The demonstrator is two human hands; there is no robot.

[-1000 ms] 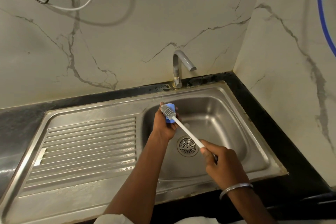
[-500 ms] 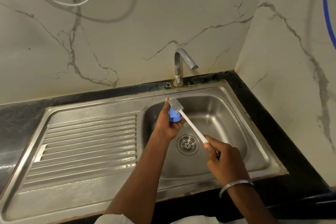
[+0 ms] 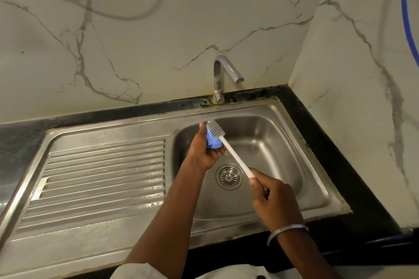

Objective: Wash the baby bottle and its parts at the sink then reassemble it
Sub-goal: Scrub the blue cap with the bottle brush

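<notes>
My left hand grips a small blue bottle part above the left side of the sink basin. My right hand holds the white handle of a bottle brush. The brush's grey bristle head lies against the outside top of the blue part. Most of the blue part is hidden by my fingers and the bristles. No other bottle parts are visible.
A grey tap stands behind the basin with no water running. The drain strainer sits in the basin floor. A ribbed steel drainboard spreads to the left. Marble walls close in behind and on the right.
The blue part has tilted in my left hand, and the brush head has slid up along its side. Both hands have risen slightly toward the basin's back left corner.
</notes>
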